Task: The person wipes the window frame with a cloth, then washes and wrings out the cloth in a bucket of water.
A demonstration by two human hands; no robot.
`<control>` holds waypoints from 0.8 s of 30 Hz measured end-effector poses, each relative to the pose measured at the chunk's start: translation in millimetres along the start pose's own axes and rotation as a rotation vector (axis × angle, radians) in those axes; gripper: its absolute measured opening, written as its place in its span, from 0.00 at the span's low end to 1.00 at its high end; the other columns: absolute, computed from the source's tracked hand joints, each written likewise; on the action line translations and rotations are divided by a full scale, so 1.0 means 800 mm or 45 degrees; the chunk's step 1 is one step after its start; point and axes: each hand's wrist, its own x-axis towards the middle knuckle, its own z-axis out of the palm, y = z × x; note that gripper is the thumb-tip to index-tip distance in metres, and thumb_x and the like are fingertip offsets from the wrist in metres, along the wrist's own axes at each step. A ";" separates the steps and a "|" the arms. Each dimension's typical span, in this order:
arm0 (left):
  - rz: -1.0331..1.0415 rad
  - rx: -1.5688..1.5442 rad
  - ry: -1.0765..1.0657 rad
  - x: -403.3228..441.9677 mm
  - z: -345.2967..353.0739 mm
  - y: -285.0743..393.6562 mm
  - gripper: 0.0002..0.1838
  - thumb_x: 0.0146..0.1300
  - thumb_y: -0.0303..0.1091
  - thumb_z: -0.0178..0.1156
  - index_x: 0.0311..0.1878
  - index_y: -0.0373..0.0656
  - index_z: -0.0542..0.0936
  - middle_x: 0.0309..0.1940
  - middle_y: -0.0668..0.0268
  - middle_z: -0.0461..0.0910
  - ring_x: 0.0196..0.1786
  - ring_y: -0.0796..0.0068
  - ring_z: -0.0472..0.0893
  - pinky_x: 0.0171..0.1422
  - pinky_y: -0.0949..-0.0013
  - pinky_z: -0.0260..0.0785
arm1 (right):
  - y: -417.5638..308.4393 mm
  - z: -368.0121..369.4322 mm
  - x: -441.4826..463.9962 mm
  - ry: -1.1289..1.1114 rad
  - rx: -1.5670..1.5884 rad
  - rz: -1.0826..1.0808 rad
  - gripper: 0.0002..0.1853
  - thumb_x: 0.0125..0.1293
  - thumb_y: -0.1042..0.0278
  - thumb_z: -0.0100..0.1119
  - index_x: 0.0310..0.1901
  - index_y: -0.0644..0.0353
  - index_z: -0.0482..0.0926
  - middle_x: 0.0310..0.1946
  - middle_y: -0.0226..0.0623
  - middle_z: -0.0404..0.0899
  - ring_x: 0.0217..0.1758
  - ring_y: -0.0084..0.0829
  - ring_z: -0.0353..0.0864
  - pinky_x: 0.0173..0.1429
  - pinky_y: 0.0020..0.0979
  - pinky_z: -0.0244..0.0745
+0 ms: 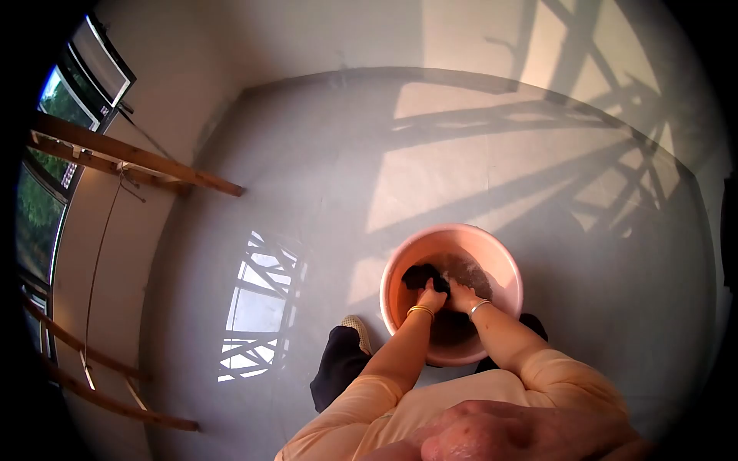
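A pink plastic basin (513, 269) stands on the floor between my feet, with dark, murky water (470, 270) in it. Inside it is a wet black cloth (420, 275), bunched up towards the left side. My left hand (433, 296) is closed around part of this cloth, and a gold-coloured bangle circles that wrist. Close against it, my right hand (461, 296) grips the cloth from the other side; its fingertips are partly hidden by dark fabric and water. A silver-coloured bangle is on the right wrist.
My left shoe (356, 332) is beside the basin, and a dark trouser leg (532, 326) shows on its right. Wooden frames (154, 161) lean in from the left, near open windows (96, 65). Sunlight and shadows fall across the grey floor (323, 154) and wall.
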 end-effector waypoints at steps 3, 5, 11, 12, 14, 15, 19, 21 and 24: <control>-0.039 0.167 -0.163 0.011 0.015 -0.025 0.44 0.58 0.45 0.62 0.78 0.44 0.59 0.69 0.34 0.64 0.74 0.41 0.64 0.79 0.58 0.55 | 0.025 0.045 0.021 -0.316 -0.210 0.282 0.40 0.61 0.52 0.63 0.72 0.59 0.63 0.67 0.54 0.72 0.71 0.51 0.71 0.73 0.50 0.64; -0.047 0.202 -0.194 0.010 0.016 -0.027 0.44 0.59 0.48 0.62 0.77 0.41 0.60 0.70 0.37 0.64 0.75 0.43 0.64 0.79 0.57 0.55 | 0.080 0.083 0.050 -0.477 -0.368 0.148 0.28 0.62 0.54 0.62 0.62 0.61 0.78 0.56 0.52 0.82 0.61 0.52 0.80 0.68 0.45 0.71; -0.259 -0.372 -0.129 0.056 0.039 -0.044 0.42 0.70 0.59 0.52 0.78 0.42 0.57 0.77 0.47 0.58 0.81 0.53 0.55 0.82 0.58 0.46 | 0.050 0.036 0.053 -0.267 -0.305 0.017 0.35 0.55 0.55 0.73 0.61 0.70 0.77 0.58 0.56 0.78 0.65 0.50 0.76 0.71 0.41 0.68; -0.139 -0.758 -0.017 0.109 0.060 -0.087 0.35 0.73 0.59 0.49 0.73 0.42 0.67 0.65 0.52 0.75 0.66 0.53 0.75 0.70 0.52 0.67 | 0.030 0.011 0.027 -0.133 -0.099 -0.201 0.39 0.52 0.57 0.75 0.63 0.71 0.73 0.61 0.54 0.75 0.68 0.48 0.73 0.73 0.40 0.66; -0.270 -1.161 -0.231 0.073 0.033 -0.050 0.32 0.72 0.60 0.49 0.65 0.42 0.72 0.56 0.54 0.79 0.57 0.55 0.79 0.62 0.52 0.72 | 0.000 -0.011 -0.013 0.056 0.313 -0.551 0.44 0.50 0.61 0.77 0.67 0.70 0.68 0.66 0.50 0.69 0.70 0.45 0.69 0.76 0.39 0.62; -0.398 -1.550 -0.444 0.043 0.006 -0.024 0.30 0.72 0.61 0.50 0.58 0.42 0.77 0.47 0.56 0.84 0.47 0.58 0.84 0.55 0.53 0.77 | -0.003 -0.004 -0.019 0.117 0.522 -0.688 0.45 0.51 0.63 0.76 0.69 0.68 0.66 0.68 0.47 0.67 0.71 0.44 0.68 0.76 0.38 0.61; -0.221 -1.749 -0.725 0.032 -0.032 -0.014 0.21 0.74 0.51 0.50 0.42 0.42 0.81 0.32 0.58 0.83 0.32 0.62 0.83 0.42 0.57 0.79 | -0.043 -0.023 -0.062 -0.231 1.142 -0.590 0.29 0.53 0.70 0.73 0.58 0.63 0.77 0.56 0.35 0.78 0.58 0.27 0.75 0.65 0.31 0.69; 0.063 -1.718 -0.716 0.039 -0.026 -0.020 0.20 0.74 0.49 0.51 0.42 0.42 0.81 0.32 0.58 0.83 0.32 0.62 0.83 0.41 0.59 0.79 | -0.054 -0.018 -0.068 -0.273 1.194 -0.511 0.24 0.55 0.70 0.72 0.54 0.64 0.79 0.52 0.35 0.80 0.55 0.26 0.76 0.63 0.30 0.70; 0.301 -1.727 -0.393 -0.016 -0.020 0.011 0.18 0.72 0.48 0.53 0.41 0.41 0.81 0.31 0.61 0.80 0.34 0.64 0.81 0.45 0.61 0.77 | -0.075 -0.022 -0.063 -0.163 1.210 -0.399 0.17 0.58 0.69 0.70 0.47 0.67 0.82 0.44 0.35 0.83 0.48 0.24 0.79 0.58 0.29 0.73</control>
